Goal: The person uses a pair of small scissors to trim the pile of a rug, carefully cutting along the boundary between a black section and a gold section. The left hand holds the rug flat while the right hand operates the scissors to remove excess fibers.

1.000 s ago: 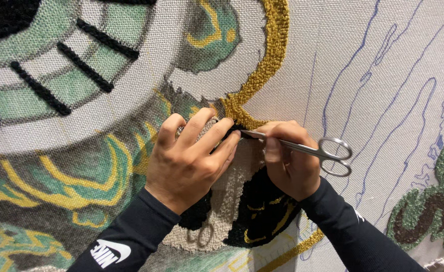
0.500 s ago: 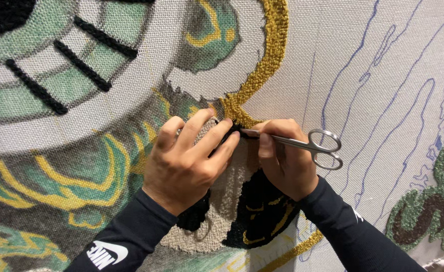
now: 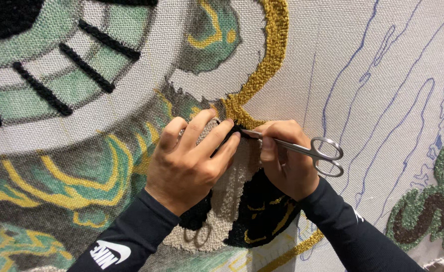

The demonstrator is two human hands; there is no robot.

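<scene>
I see my left hand with fingers spread flat and open, pressing the tufted yarn where black pile meets the gold loop outline; my right hand is closed around small steel scissors, pinching the shank near the blades, the tips touching the yarn just beside my left fingertips, the ring handles free and pointing right; both hands rest on the stretched tufting cloth, part filled with green, black and cream pile, part bare with blue drawn lines; black sleeves cover both wrists.
</scene>
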